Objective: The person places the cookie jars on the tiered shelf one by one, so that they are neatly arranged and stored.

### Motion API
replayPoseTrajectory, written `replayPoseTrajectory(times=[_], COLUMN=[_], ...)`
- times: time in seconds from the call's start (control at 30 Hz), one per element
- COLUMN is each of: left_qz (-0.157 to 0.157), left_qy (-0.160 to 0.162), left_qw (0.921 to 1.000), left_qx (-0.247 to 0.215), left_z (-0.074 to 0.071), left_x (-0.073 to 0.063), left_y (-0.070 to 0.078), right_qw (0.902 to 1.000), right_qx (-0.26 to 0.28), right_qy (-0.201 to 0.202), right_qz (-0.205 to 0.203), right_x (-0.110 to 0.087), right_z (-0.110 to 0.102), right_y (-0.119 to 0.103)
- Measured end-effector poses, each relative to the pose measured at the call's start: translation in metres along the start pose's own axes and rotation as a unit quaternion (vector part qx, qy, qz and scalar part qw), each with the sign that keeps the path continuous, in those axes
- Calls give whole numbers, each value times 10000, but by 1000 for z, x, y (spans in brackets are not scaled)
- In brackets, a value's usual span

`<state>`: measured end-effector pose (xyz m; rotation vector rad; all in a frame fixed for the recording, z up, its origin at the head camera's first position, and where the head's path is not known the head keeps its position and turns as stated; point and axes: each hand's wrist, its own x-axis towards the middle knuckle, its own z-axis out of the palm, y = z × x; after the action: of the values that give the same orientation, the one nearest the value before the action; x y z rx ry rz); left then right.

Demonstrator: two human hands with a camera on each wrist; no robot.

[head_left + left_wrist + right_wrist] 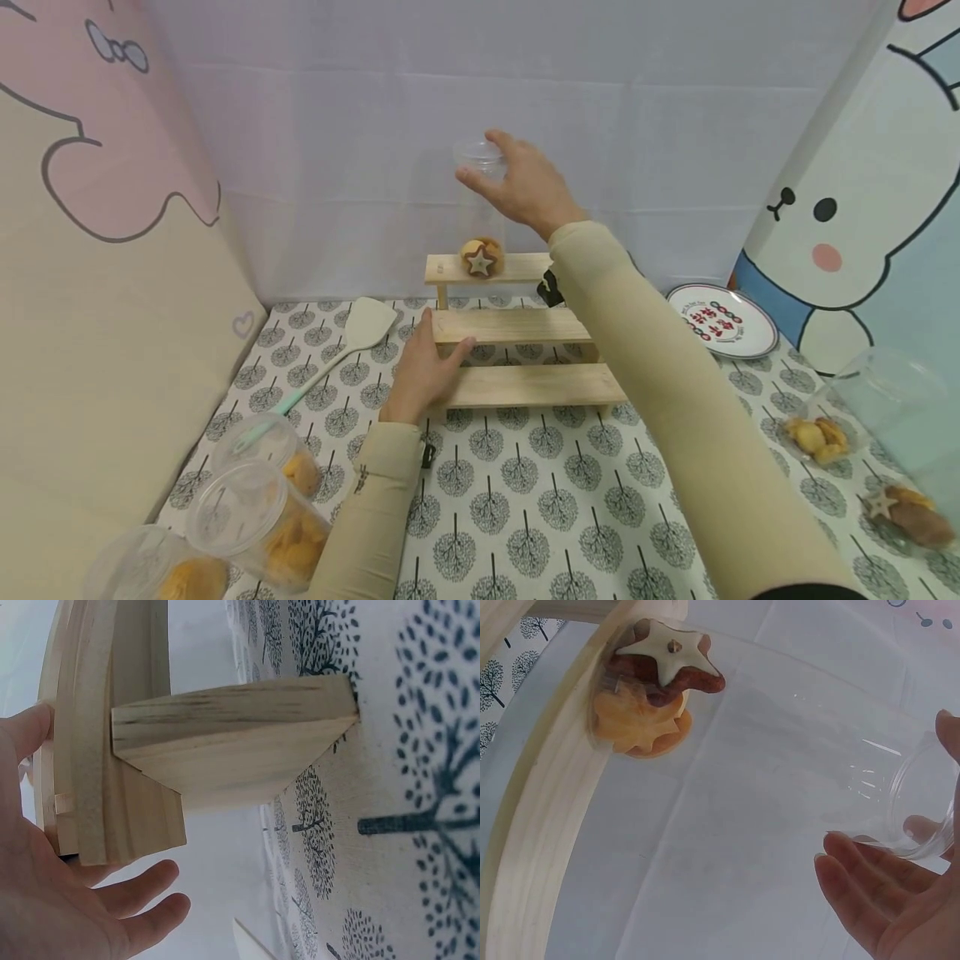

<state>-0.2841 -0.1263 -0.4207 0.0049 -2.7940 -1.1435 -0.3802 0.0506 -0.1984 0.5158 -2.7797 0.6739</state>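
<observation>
A tall clear plastic jar [780, 750] stands on the left end of the top step of a wooden three-step rack [525, 327]. In its bottom lie a star-shaped cookie with a pale star on top [671, 656] and an orange-yellow flower-shaped piece [641, 724]. My right hand [528, 183] holds the jar near its rim, thumb on one side and fingers on the other. My left hand [427, 371] grips the left end of the middle step [94, 735], thumb on the front, with two fingers extending past the wood in the left wrist view.
Several clear jars with baked pieces, such as this jar [240, 508], lie at the front left. A white spatula [367, 323] with a green handle lies behind them. At right are a printed plate [723, 321] and two more jars, one a clear jar [873, 400].
</observation>
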Motion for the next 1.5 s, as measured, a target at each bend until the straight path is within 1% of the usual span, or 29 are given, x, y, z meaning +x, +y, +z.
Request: replayPoseTrajectory(times=[0.13, 0.33, 0.57, 0.73, 1.03, 1.2, 1.3, 1.4, 1.5], left_qz=[57, 9, 15, 16, 62, 87, 112, 115, 121], left_qy=[0, -46, -3, -31, -20, -26, -29, -23, -44], left_qw=[10000, 10000, 10000, 10000, 10000, 9999, 9999, 9999, 9999], left_qx=[-5, 13, 27, 53, -1, -43, -59, -61, -40], left_z=[-1, -1, 0, 1, 1, 2, 3, 3, 2], left_x=[0, -1, 0, 0, 3, 3, 3, 4, 4], left_y=[0, -1, -2, -3, -3, -4, -4, -4, -3], right_qw=[10000, 10000, 9999, 9998, 9993, 9988, 9986, 9986, 9986], right_qx=[-8, 28, 101, 105, 200, 185, 159, 128, 160], right_qy=[4, -43, -88, -160, -301, -459, -495, -473, -464], right_qz=[15, 39, 79, 99, -41, -15, -71, -181, -188], right_x=[0, -1, -2, -4, -10, -18, -26, -37, -53], right_z=[0, 0, -2, -3, -9, -16, -21, -26, -34], right_y=[-2, -3, -4, -4, 1, 5, 11, 22, 37])
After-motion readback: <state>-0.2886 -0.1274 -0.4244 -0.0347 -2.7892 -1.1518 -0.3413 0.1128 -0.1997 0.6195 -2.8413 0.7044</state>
